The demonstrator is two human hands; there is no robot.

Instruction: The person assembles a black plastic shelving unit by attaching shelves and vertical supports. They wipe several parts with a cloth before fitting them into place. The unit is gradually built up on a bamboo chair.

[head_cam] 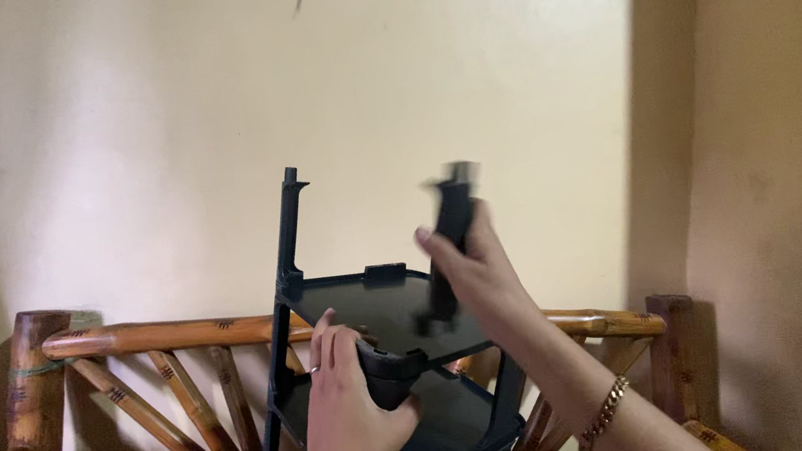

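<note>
Gripping shelf [401, 316] edge, left hand [347, 413]; right hand [472, 273] holds post [451, 225].

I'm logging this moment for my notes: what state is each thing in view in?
Black plastic shelf rack: upright, partly put together, two tiers showing.
Left rear post: standing up from the upper tier.
Loose black post: blurred, held over the upper tier; whether it is seated cannot be told.
Left hand: gripping the upper tier's front corner.
Right hand: closed on the loose black post.
Bamboo seat frame: standing behind the rack.
</note>
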